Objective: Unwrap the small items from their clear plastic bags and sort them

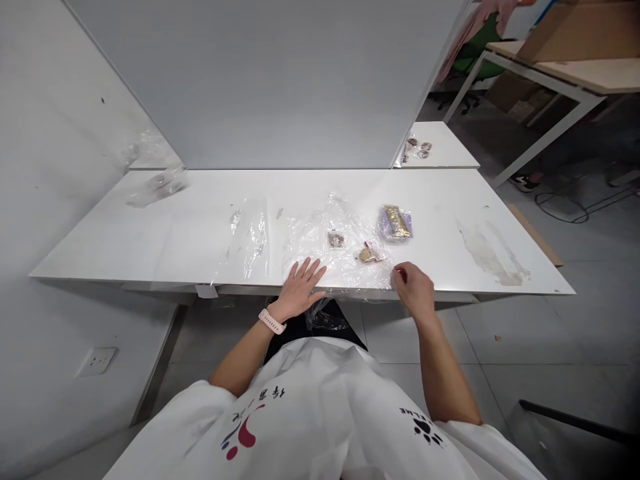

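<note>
My left hand lies flat, fingers spread, on the near edge of a large clear plastic bag spread on the white table. My right hand pinches the bag's right near corner with curled fingers. On or inside the plastic lie two small packets, one brownish and one gold with a red tag. A purple and gold packet rests just past the bag's right side.
Another clear plastic sheet lies left of the bag. Crumpled plastic sits at the far left. A grey partition backs the table. Small items lie on a neighbouring table; a wooden desk stands far right.
</note>
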The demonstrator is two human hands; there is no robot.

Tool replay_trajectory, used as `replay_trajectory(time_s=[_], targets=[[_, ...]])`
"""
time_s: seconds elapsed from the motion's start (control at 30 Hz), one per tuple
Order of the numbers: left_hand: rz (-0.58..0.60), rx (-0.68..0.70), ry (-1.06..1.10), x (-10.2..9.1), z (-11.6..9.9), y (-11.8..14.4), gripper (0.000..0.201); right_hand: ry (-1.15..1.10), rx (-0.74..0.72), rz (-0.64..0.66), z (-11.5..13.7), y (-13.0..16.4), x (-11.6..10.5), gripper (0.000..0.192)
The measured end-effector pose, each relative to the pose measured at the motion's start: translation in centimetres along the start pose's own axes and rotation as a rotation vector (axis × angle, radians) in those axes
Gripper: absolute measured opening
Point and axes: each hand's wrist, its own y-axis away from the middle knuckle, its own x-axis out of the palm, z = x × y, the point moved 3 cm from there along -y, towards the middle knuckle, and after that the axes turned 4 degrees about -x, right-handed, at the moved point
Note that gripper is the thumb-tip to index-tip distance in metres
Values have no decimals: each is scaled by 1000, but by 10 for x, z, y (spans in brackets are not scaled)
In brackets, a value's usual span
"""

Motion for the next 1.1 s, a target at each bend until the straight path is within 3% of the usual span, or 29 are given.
replay_trajectory(time_s=[0.13, 0.2, 0.27, 0.33, 0.4, 0.47, 0.57, 0.67, 0.8, 0.87, 0.97, 1.1], targets=[[5, -16, -2, -5, 15, 11, 62, 12, 250, -226, -22, -7, -30, 31], [-1, -25, 5, -6, 17, 13, 62, -68, 164, -308, -6, -9, -39, 36], [-1, -33, 8, -6, 17, 14, 61, -264, -68, -215, 26, -14, -32, 36], [-1, -40, 6, -5, 16, 13, 61, -403, -322, 1, 60, -20, -14, 33], [-1, -48, 4, -5, 16, 14, 61, -337, -439, 143, 82, -26, 7, 32], [0, -55, 11, -6, 16, 16, 61, -138, -418, 168, 85, -34, 22, 31], [-6, -60, 32, -6, 18, 21, 61, 102, -330, 166, 69, -42, 28, 36], [-23, -62, 42, -6, 19, 23, 61, 200, -316, 193, 47, -44, 21, 45], [-46, -58, 42, -5, 19, 24, 62, 202, -301, 149, 37, -46, 3, 36], [-61, -54, 36, -4, 18, 24, 63, 83, -257, 115, 47, -51, -5, 41], [-80, -47, 35, -4, 18, 25, 65, -89, -221, 126, 81, -64, -5, 52], [-82, -46, 40, -5, 18, 25, 65, 77, -257, 214, 139, -81, 28, 46]])
